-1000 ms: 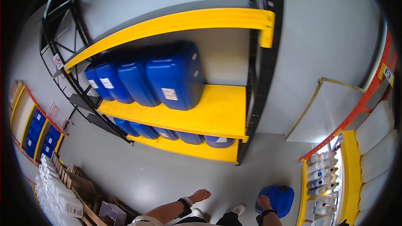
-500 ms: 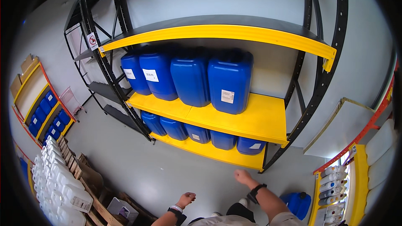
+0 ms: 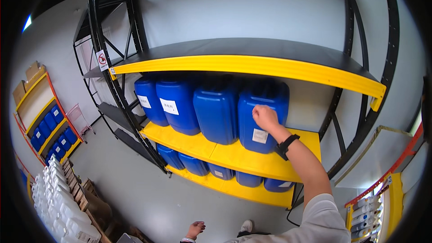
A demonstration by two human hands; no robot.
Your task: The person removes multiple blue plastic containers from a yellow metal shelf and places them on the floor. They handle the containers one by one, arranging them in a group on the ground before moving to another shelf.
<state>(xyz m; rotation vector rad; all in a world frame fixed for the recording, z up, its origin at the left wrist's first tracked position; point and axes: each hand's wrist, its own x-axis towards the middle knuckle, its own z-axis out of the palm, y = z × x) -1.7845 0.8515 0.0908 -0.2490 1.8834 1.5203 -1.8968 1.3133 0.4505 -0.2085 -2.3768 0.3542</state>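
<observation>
Above, yellow beam [image 3: 245,63]; right hand [image 3: 266,118] fisted before blue jerrycan [image 3: 247,123]; left hand [image 3: 195,229]: closure unclear.

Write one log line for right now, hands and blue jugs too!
Right hand: in front of rightmost upper-row blue jug, contact unclear | Left hand: low, above grey floor | Four blue jugs on yellow shelf

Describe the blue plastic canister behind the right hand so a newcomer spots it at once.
Find the rack of black metal posts and yellow beams. Its upper yellow-decked shelf bears four blue plastic canisters. Take the rightmost canister, behind the right hand: its white label sits low on its front, while its left neighbour shows none.
</observation>
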